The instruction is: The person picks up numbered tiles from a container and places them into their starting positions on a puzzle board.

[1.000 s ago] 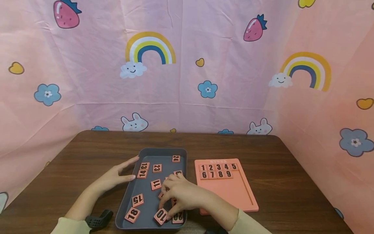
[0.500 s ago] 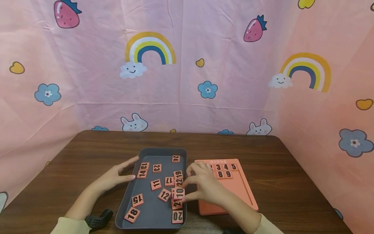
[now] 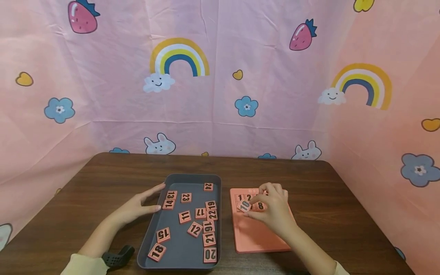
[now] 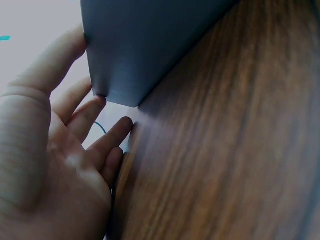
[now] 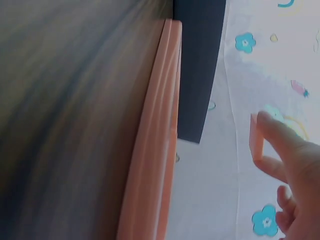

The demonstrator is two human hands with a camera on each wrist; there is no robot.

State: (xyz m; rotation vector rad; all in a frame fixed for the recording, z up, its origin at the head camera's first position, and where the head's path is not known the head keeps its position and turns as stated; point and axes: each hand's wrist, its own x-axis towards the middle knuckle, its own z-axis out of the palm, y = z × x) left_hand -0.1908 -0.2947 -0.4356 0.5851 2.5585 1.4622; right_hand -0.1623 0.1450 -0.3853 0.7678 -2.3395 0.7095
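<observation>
My right hand (image 3: 273,208) pinches a pink number tile marked 10 (image 3: 244,206) between thumb and finger, over the left part of the pink board (image 3: 254,238). From the right wrist view, the tile (image 5: 256,137) shows edge-on and raised above the board (image 5: 152,150). Rows of number tiles lie in the board's upper part, some hidden behind the hand. My left hand (image 3: 139,206) rests against the left side of the grey tray (image 3: 148,225), its fingers extended. In the left wrist view, those fingertips touch the tray's wall (image 4: 135,50).
Several loose number tiles lie in the tray, such as 18 (image 3: 157,252), 11 (image 3: 185,217) and 24 (image 3: 208,186), some turned sideways or upside down. A brown wooden table (image 3: 113,175) carries everything. A patterned cloth (image 3: 220,95) hangs behind and at both sides.
My right hand has picked the 10 tile out of the tray's lower right and carried it rightward over the board. My left hand stays at the tray's side.
</observation>
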